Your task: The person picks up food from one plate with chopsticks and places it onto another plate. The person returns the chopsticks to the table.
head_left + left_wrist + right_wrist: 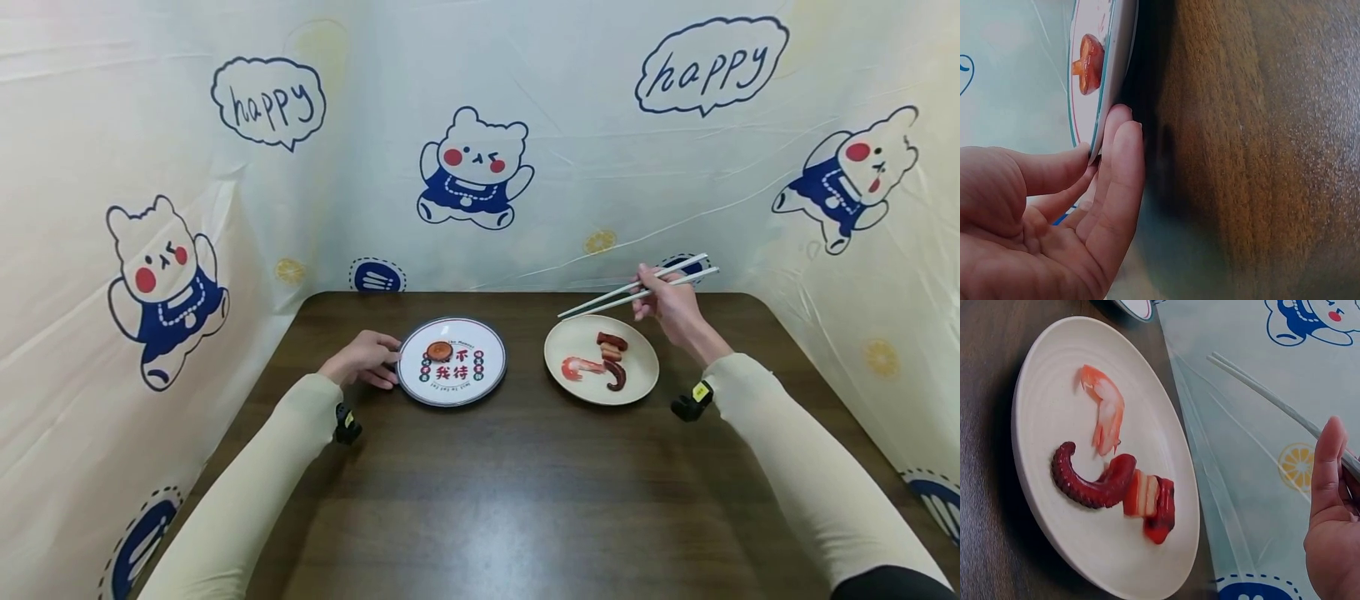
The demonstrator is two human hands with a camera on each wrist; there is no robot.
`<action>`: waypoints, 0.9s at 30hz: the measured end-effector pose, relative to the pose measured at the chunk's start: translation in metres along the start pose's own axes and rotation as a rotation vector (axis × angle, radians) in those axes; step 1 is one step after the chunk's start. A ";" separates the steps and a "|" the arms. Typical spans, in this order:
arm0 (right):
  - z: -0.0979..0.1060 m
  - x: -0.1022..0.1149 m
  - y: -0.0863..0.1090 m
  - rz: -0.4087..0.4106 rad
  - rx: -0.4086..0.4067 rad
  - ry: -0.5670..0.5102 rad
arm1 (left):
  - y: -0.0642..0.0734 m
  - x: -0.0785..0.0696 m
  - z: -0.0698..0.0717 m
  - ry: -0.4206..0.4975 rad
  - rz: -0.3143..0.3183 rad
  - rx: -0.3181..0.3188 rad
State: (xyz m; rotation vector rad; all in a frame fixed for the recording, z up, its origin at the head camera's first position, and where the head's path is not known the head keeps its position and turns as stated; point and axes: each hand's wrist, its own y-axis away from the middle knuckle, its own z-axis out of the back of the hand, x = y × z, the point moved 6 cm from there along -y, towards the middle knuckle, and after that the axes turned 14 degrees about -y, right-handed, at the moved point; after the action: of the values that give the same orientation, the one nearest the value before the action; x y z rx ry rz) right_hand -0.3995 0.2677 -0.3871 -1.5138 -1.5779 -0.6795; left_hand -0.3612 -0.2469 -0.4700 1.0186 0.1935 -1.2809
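1. on my head feed the left hand (366,357) grips the left edge of the printed plate (495,358) – the left wrist view shows me its thumb on the rim and fingers beneath.
2. on that plate i see one brown mushroom-shaped piece (439,352), toward the upper left.
3. the right hand (667,307) has its grip firmly around a pair of pale chopsticks (606,305), their tips close together near the far edge of the cream plate (581,389), apart from the food.
4. on the cream plate i make out a shrimp (1109,409), a curled tentacle (1094,492), a layered slab (1140,492) and a dark red piece (1161,515); the slab sits between the last piece and the tentacle.
5. both plates are side by side on the brown tabletop (480,492) – cream on the right, a gap between them.
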 end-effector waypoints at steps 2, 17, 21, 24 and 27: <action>0.002 0.002 0.001 0.000 0.001 -0.001 | -0.001 -0.001 0.000 -0.003 0.000 0.001; 0.018 0.011 0.008 -0.004 -0.010 0.005 | -0.001 0.000 0.000 -0.010 -0.003 -0.006; 0.024 0.012 0.010 -0.011 -0.018 0.019 | -0.001 0.000 -0.001 -0.006 -0.002 -0.001; 0.029 0.014 0.012 -0.007 -0.023 0.033 | -0.001 0.000 -0.001 -0.005 -0.001 -0.001; 0.033 0.016 0.013 -0.004 -0.023 0.047 | -0.001 0.000 0.000 -0.007 0.002 -0.004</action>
State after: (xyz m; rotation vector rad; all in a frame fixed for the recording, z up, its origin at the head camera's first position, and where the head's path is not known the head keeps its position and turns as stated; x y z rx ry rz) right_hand -0.3920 0.3058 -0.3924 -1.5014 -1.5435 -0.7328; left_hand -0.3621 -0.2465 -0.4708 1.0100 0.1898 -1.2821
